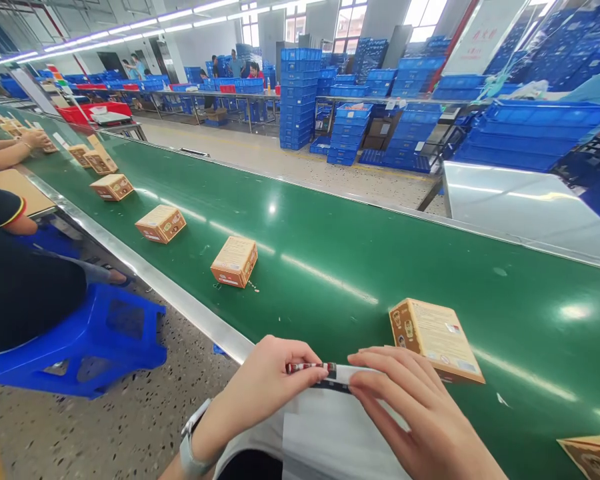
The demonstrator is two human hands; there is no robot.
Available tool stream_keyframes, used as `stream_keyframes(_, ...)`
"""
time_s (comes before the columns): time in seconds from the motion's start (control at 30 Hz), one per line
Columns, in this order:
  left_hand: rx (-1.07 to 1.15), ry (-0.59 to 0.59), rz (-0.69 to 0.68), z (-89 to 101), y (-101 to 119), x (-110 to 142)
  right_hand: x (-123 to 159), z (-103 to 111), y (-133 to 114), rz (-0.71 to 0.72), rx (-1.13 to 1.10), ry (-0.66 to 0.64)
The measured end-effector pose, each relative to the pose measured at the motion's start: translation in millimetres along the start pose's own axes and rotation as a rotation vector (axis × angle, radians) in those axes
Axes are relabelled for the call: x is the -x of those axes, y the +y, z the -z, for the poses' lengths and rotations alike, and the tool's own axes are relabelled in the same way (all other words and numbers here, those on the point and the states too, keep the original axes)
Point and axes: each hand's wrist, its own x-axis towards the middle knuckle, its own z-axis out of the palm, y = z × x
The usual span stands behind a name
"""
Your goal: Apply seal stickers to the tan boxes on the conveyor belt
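Note:
My left hand (275,380), wearing a pale watch strap on the wrist, pinches a thin strip-like item (337,375) between thumb and forefinger. This item shows red, black and white along its edge; I cannot make out its kind. The fingers of my right hand (405,393) close on the item's right end, partly hiding it. Just beyond the right hand stands a closed tan-and-brown printed carton (445,337) on the green conveyor belt (330,267). Below both hands a white surface (325,433) covers my lap area.
More printed cartons, such as one nearby (235,260), sit along the belt; another (593,453) is cut off at lower right. A co-worker sits left on a blue stool (90,340). Stacked blue crates (300,100) and a metal table (520,200) stand across the belt.

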Motion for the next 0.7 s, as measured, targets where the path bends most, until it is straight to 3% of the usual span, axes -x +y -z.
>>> stream_keyframes(0.07, -0.012, 0.018, 0.009, 3.0, -3.3, 0.7, 2.8, 3.5, 8.3, -0.136, -0.128, -0.028)
stream_keyframes(0.17, -0.019, 0.000, -0.021, 9.9, -11.7, 5.4, 1.8, 2.9, 25.8, -0.466, -0.325, -0.028)
stream_keyframes(0.27, -0.022, -0.013, -0.080, 21.2, -21.7, 13.3, -10.2, -8.7, 41.9, -0.821, -0.546, 0.037)
stream_keyframes(0.33, -0.027, 0.012, -0.122, 31.1, -28.0, 18.3, -25.3, -20.4, 48.3, -0.961, -0.687, 0.065)
stream_keyframes(0.57, -0.145, 0.210, -0.164, 60.6, -49.6, 20.7, -91.9, -69.2, 47.6, -1.072, -0.985, 0.201)
stream_keyframes(0.7, -0.177, 0.175, -0.155, 65.1, -58.2, 20.9, -109.5, -102.1, 45.1, -1.087, -0.992, 0.257)
